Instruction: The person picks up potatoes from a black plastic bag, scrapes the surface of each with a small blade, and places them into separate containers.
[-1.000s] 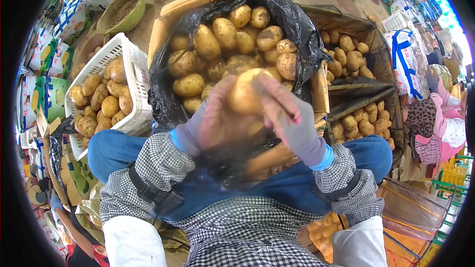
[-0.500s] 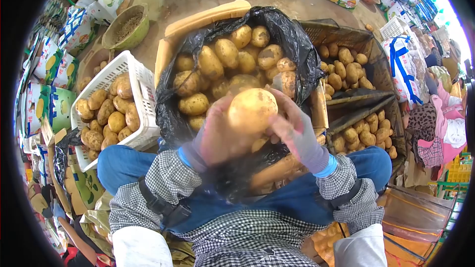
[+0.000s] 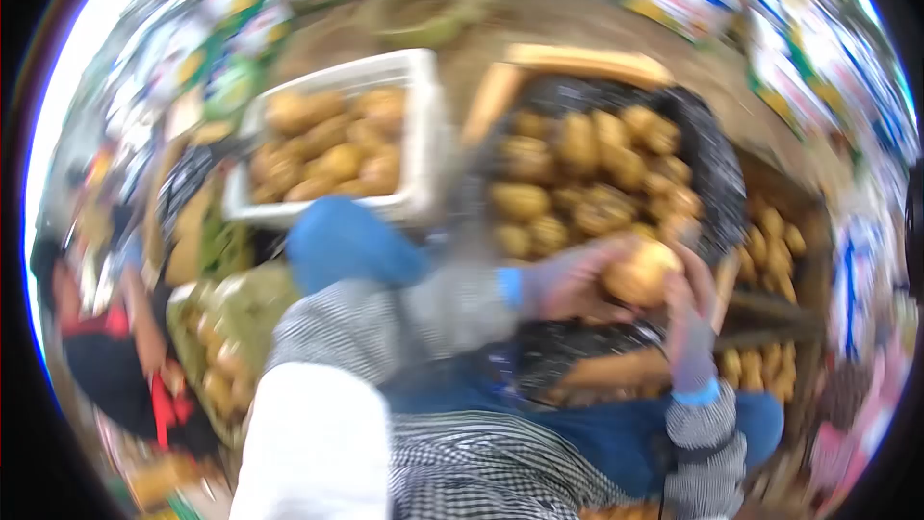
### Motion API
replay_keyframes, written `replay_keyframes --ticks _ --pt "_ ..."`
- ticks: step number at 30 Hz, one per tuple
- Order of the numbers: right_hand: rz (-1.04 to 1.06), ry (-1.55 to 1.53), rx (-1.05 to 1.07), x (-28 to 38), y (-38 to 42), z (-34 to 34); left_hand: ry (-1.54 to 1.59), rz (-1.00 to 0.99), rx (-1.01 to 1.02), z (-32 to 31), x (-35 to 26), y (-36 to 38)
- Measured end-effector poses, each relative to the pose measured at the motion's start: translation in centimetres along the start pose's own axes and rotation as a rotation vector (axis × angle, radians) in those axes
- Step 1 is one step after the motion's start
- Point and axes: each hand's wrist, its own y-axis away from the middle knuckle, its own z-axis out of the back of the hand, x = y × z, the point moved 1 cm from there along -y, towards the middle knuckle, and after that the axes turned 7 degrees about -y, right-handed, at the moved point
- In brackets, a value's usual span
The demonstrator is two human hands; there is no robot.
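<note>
A pale, round potato [image 3: 640, 274] is held between my two hands, over the near edge of a carton lined with a black plastic bag [image 3: 707, 149]. My left hand [image 3: 576, 281], in a grey and pink glove, closes on the potato's left side. From the right, my right hand [image 3: 695, 303] wraps its gloved fingers against it. Just beyond them, several brown potatoes [image 3: 602, 207] fill the bag. The frame is blurred, so the exact finger contact is hard to make out.
A white plastic crate [image 3: 423, 125] of potatoes stands left of the carton. Dark crates [image 3: 813, 279] with more potatoes are at the right. A green tub [image 3: 423, 24] sits at the back. Another person [image 3: 125, 356] is at the left, beside a sack of potatoes [image 3: 226, 366].
The view has swung left, so the carton and my hands appear further right in it. Both hands still hold the potato. The other person at the left now shows more fully.
</note>
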Motion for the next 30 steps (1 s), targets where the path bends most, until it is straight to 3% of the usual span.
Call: replay_keyframes --ticks 4,5,8,10,11,12,13,14,15,16,18,20,22,25,27,29,30 --pt "0.15 0.206 0.137 -1.1 -0.5 0.0 -0.213 -0.144 -0.078 -2.5 -1.2 1.2" --pt "0.174 0.258 0.158 -1.6 -0.9 0.0 -0.269 0.047 -0.169 -4.3 -2.8 3.4" --pt "-0.062 -0.037 0.203 -1.3 -0.8 -0.6 -0.632 -0.346 -0.134 -1.4 -0.8 2.1" --pt "-0.199 -0.234 0.18 -0.8 0.1 -0.2 -0.399 -0.17 -0.174 -0.7 0.4 2.1" --pt "-0.209 -0.327 0.163 -0.5 -0.1 0.3 -0.208 0.107 -0.194 -0.8 0.7 1.3" --pt "-0.25 -0.402 0.021 0.1 0.3 1.5 -0.315 0.168 -0.178 -1.5 -0.4 1.5" --pt "-0.278 -0.48 -0.124 0.7 0.5 2.9 -0.43 0.192 -0.364 -4.7 -2.3 3.2" --pt "-0.238 -0.569 -0.216 1.4 0.5 5.0 -0.388 0.18 -0.136 -0.9 -2.7 2.5" --pt "-0.104 -0.61 -0.284 2.8 1.3 7.2 -0.648 0.187 -0.246 -2.8 -4.5 3.1" --pt "0.069 -0.602 -0.348 4.5 2.0 9.9 -0.642 0.125 -0.166 -0.7 -5.5 2.7" --pt "0.454 -0.426 -0.502 9.8 5.7 16.0 -0.55 0.236 -0.305 0.6 -8.8 1.6" --pt "0.803 -0.106 -0.666 16.3 12.0 21.1 -0.646 0.197 -0.286 4.2 -10.6 0.3" --pt "1.008 0.189 -0.802 22.1 19.3 24.1 -0.694 0.205 -0.31 5.1 -10.9 0.1" --pt "1.014 0.57 -1.112 29.5 28.2 28.1 -0.758 0.224 -0.322 3.9 -11.6 -0.1" --pt "0.903 0.796 -1.3 32.4 33.6 31.1 -0.742 0.219 -0.308 5.9 -11.5 0.7" --pt "0.763 0.931 -1.374 33.4 36.9 35.5 -0.798 0.27 -0.369 1.7 -10.5 1.2" --pt "0.696 0.968 -1.363 33.3 37.8 38.2 -0.8 0.303 -0.404 2.9 -10.1 0.7"
